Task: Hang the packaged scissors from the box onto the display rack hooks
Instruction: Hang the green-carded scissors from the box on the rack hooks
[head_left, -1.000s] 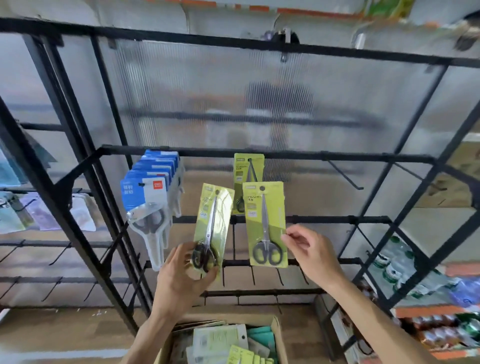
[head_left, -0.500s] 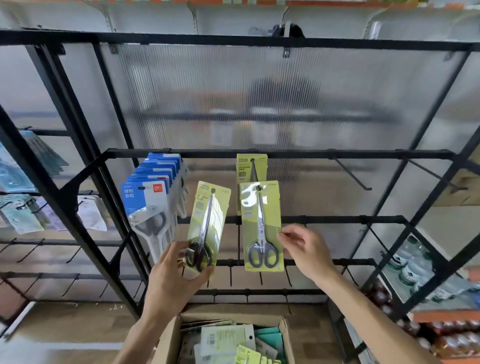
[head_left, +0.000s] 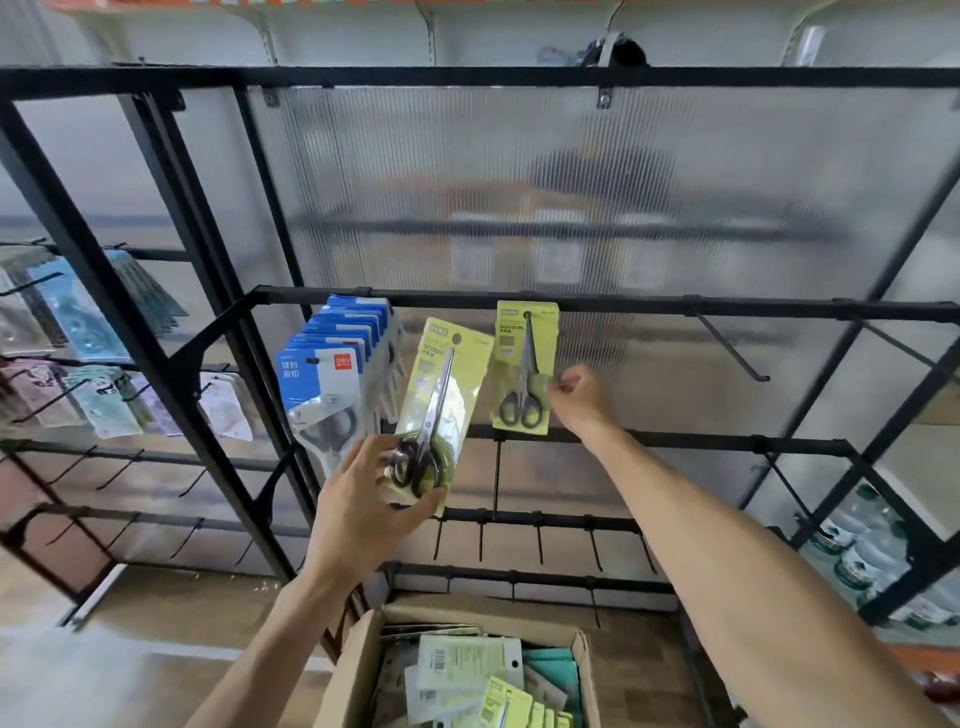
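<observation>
- Head view: left hand (head_left: 363, 512) holds a green scissors pack (head_left: 441, 410) by its bottom end. The fingers and thumb curl round the black handles of the scissors inside. The pack tilts, with its top leaning to the right.
- The held pack is in front of the black display rack (head_left: 623, 302), just below its middle bar. It is not on a hook.
- A second green scissors pack (head_left: 524, 364) hangs from that same bar, just to the right of the held one. It hangs straight down.
- The right hand (head_left: 576, 397) is at the right edge of the hanging pack. Its fingers are curled in. The picture is blurry there, so I cannot tell if they pinch the pack or only touch it.
- A row of blue scissors packs (head_left: 332, 374) hangs on a hook to the left of the held pack. They sit one behind the other.
- A bare hook (head_left: 732, 353) sticks out of the bar to the right of the right hand.
- More short hooks (head_left: 540, 543) poke out from the lower bars, under both hands.
- A cardboard box (head_left: 358, 660) sits open on the floor, below the hands. More packs (head_left: 467, 662) lie inside it, white ones, green ones and teal ones.
- Other packs (head_left: 98, 400) hang on a rack far to the left.
- Bottles (head_left: 857, 556) stand on a shelf low on the right.
- A ribbed see-through panel (head_left: 519, 197) covers the back of the rack.
</observation>
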